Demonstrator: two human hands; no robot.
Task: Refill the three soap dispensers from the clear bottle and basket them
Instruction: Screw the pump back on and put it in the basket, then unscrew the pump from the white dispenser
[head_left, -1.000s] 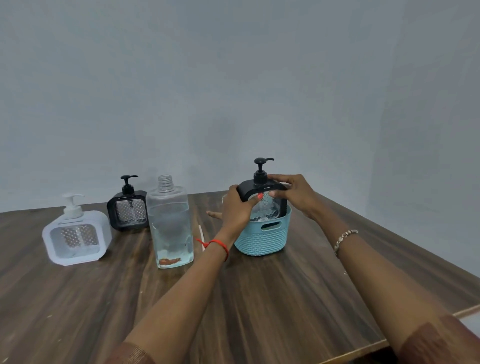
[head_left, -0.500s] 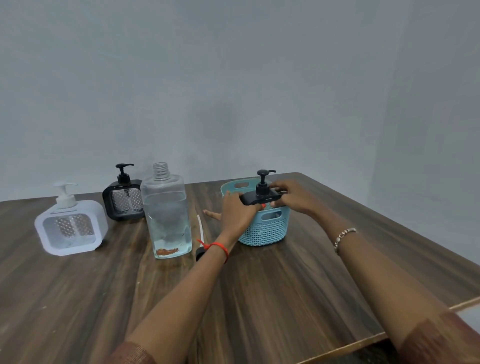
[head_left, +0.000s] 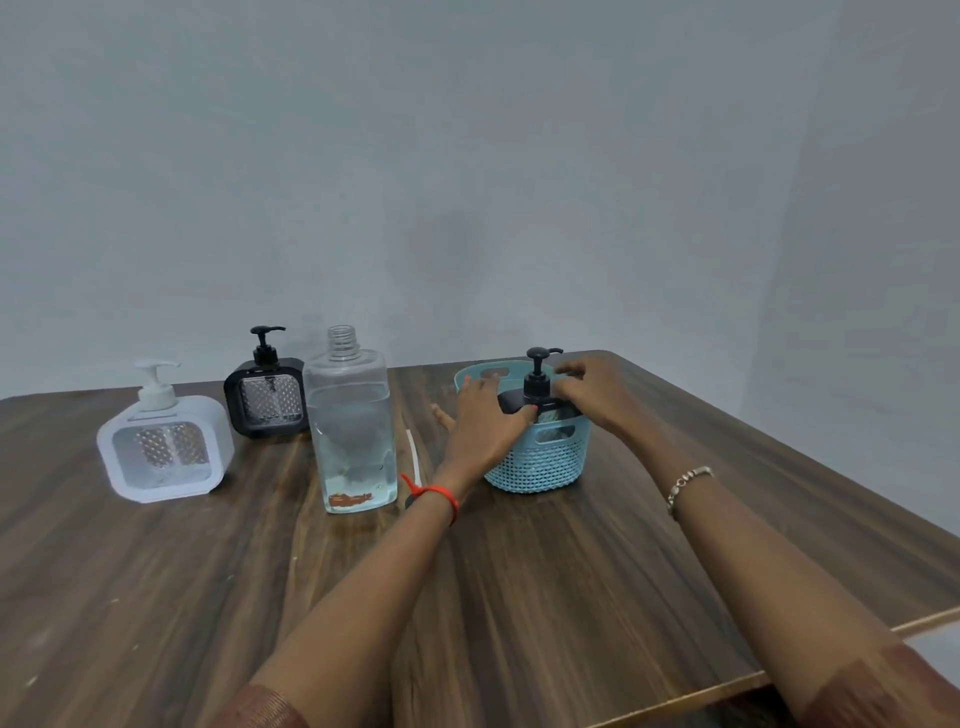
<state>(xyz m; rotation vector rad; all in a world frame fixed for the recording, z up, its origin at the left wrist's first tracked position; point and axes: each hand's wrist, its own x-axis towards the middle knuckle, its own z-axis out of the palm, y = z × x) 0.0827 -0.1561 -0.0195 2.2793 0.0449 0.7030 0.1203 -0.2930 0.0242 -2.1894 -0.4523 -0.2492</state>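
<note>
Sitting on a dark wood-grain table (head_left: 519, 597) against a plain grey-blue wall (head_left: 467, 182), left to right: white dispenser (head_left: 166, 447) far left, upright, pump spout pointing right. Black dispenser (head_left: 265, 400) behind and right of it, upright, spout right. Clear bottle (head_left: 353, 431) just right of that one, upright, threaded neck uncapped, clear liquid up to roughly shoulder level, reddish-brown bit at the bottom. Thin white tube (head_left: 413, 449) lies flat on the table between bottle and left hand. Left hand (head_left: 483, 421), red thread (head_left: 436, 493) on the wrist: fingers straight and splayed, not clenched, thumb tip touching the front-left top edge of the second black dispenser (head_left: 537, 395); one finger sticks out left over the table. That dispenser is inside the teal basket (head_left: 535, 462), body mostly below the rim, only the black top and pump showing. Long axis vertical, spout pointing right. Right hand (head_left: 592, 389), bead bracelet (head_left: 685, 480) on the wrist: lies over the dispenser's top-right side, fingers reaching toward the pump collar. Can't tell whether it's gripping or just resting there. Basket sits mid-right on the table, near the far edge, handle slot facing the camera, apart from the bottle.
</note>
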